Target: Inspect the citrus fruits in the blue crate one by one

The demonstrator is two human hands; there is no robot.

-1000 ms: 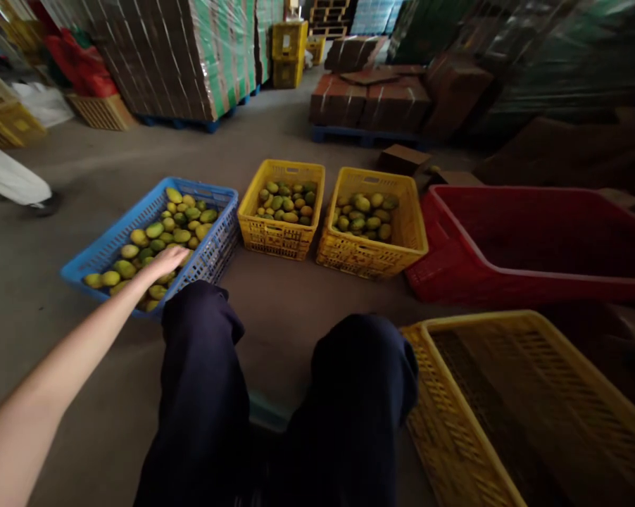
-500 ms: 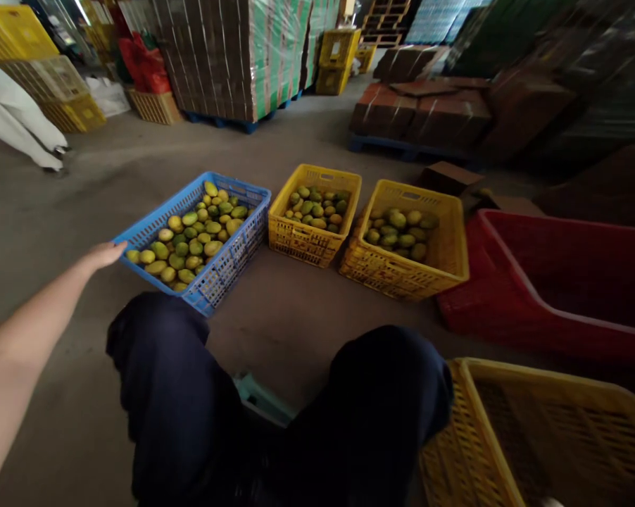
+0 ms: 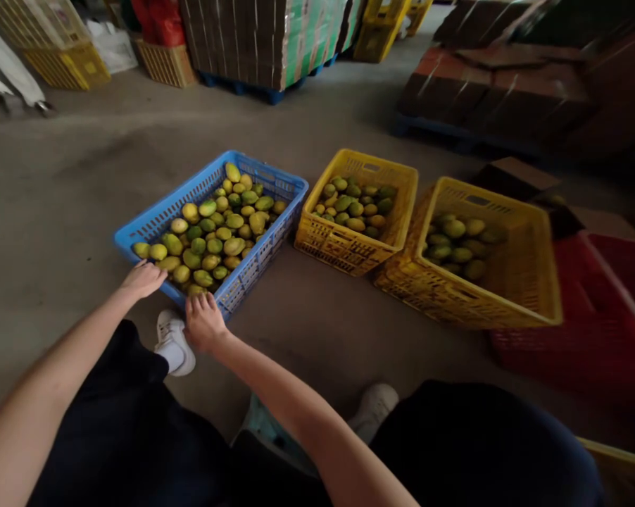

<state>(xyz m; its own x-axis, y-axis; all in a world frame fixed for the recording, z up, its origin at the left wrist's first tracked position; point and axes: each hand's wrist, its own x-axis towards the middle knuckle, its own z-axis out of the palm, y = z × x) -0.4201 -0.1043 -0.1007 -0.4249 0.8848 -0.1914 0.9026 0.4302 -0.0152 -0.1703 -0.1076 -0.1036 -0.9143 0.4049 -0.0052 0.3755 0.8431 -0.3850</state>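
Note:
A blue plastic crate (image 3: 267, 262) of yellow-green oval fruits (image 3: 210, 244) sits on the floor in front of me, to the left. My left hand (image 3: 142, 279) is closed over its near rim, close to the left corner. Farther right on that same rim, my right hand (image 3: 204, 322) has its fingers hooked over the edge. The fingertips of both hands are partly hidden inside the crate. Two yellow crates, one in the middle (image 3: 343, 250) and one to its right (image 3: 428, 285), hold similar fruits.
A red bin (image 3: 555, 359) stands at the right. Part of another yellow crate (image 3: 621, 461) shows at the lower right. My white shoe (image 3: 174, 341) is just beside the blue crate. Wrapped pallet stacks (image 3: 236, 42) and cartons (image 3: 486, 91) stand behind; a person's legs (image 3: 8, 60) show at upper left.
My right hand has come into view and taken hold of the blue crate's near rim. My left hand has shifted from the crate's left corner along that rim. The view has tilted down.

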